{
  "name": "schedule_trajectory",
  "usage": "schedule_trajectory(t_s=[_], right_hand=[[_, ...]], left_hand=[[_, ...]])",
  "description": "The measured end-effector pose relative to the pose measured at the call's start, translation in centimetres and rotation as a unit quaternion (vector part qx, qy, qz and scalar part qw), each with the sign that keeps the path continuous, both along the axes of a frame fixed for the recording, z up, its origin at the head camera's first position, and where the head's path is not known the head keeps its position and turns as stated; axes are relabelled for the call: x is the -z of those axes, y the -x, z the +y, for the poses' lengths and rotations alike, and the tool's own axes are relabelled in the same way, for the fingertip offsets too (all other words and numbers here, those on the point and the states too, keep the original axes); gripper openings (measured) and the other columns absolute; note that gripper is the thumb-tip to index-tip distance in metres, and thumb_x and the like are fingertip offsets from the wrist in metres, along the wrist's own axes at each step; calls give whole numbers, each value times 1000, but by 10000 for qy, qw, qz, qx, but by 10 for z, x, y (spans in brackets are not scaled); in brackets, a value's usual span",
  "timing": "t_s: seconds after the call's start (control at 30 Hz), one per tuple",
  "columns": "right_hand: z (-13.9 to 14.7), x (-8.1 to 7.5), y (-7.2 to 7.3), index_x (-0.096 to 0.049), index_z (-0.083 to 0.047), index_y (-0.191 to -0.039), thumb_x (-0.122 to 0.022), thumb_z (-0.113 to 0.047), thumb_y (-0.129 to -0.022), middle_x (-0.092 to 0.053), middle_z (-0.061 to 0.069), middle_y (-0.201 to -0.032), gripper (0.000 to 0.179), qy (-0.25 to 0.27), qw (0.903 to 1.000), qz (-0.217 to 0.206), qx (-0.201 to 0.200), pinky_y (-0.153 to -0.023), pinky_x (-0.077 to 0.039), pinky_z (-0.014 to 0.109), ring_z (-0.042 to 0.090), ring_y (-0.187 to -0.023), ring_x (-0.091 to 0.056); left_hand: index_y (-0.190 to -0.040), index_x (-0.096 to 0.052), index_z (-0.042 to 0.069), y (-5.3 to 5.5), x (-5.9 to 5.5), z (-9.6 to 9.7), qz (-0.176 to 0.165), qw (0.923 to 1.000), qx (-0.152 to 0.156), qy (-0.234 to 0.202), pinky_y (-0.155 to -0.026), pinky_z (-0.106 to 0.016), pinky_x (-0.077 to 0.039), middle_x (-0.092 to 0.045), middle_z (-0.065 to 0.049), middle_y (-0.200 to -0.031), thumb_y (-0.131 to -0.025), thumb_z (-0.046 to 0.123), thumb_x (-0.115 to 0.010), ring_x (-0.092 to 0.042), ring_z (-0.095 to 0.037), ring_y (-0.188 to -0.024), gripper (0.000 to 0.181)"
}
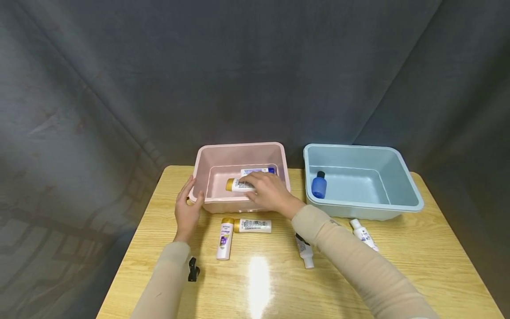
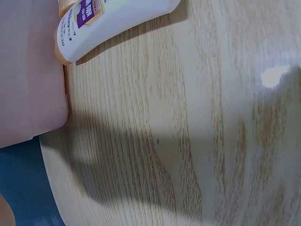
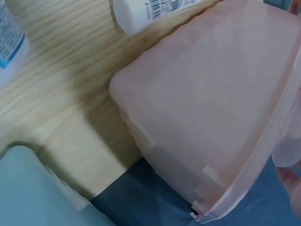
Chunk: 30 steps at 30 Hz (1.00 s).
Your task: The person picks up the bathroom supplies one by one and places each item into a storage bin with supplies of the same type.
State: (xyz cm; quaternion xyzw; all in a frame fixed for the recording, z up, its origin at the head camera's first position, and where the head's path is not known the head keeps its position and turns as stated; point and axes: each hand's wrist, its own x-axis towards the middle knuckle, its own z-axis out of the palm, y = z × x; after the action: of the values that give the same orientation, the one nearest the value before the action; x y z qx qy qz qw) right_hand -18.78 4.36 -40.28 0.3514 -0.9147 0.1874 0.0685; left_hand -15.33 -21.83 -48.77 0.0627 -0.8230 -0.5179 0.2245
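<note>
In the head view, my right hand [image 1: 268,190] reaches over the front rim of a pink bin [image 1: 239,205] and grips a white bottle with a gold cap [image 1: 241,185]. Part of that bottle is hidden under the fingers. Behind it in the bin lies a white bottle with a blue cap [image 1: 255,171]. My left hand [image 1: 188,212] rests at the bin's front left corner, fingers straight along the side and thumb at the front rim. The right wrist view shows fingertips [image 3: 292,186] at its right edge, touching a pale bottle end [image 3: 286,149].
Before the pink bin lie two gold-capped bottles, one pointing away [image 1: 225,239] and one sideways [image 1: 254,226]. On the right, a light blue bin [image 1: 362,205] holds a blue bottle with a black cap [image 1: 319,186]. White bottles [image 1: 305,253] [image 1: 364,235] lie by my right forearm.
</note>
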Motion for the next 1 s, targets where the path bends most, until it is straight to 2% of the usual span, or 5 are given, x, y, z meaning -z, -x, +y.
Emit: schedule_trajectory(t_s=[0.27,0.53,0.7,1.0], right_hand=[[0,10,9,-68,-17,-125,-75,-23,-89,-67,4,-125,38,371,9967,-678,227,-102,-47,38,22,-118,-61],[4,17,13,-68,-18,-125,-74,-24,-90,-65,3,-128,36,724,9846,-1480,579,-103,-46,37,21,-120,-59],[4,20,14,-70,-18,-122,-76,-21,-89,-67,2,-123,34,985,9763,-1805,675,-99,-48,37,20,-115,-62],[1,21,17,-70,-17,-120,-75,-22,-89,-69,3,-120,32,1003,9681,-2204,643,-101,-47,38,21,-114,-62]], left_hand=[[-140,-58,13,1,0,-1,-40,10000,-7,-26,-104,-38,-36,-49,5,-149,-93,11,-66,-39,-18,-138,47],[-139,-59,14,1,0,0,-3,10000,-10,-47,-105,-39,-36,-50,6,-148,-93,11,-66,-40,-18,-138,47],[-139,-59,14,1,2,-1,17,10000,-21,-55,-107,-39,-35,-50,7,-148,-93,11,-66,-40,-17,-138,47],[-139,-59,15,0,4,-3,54,9999,-92,-44,-109,-39,-35,-50,8,-147,-92,11,-66,-40,-17,-138,47]])
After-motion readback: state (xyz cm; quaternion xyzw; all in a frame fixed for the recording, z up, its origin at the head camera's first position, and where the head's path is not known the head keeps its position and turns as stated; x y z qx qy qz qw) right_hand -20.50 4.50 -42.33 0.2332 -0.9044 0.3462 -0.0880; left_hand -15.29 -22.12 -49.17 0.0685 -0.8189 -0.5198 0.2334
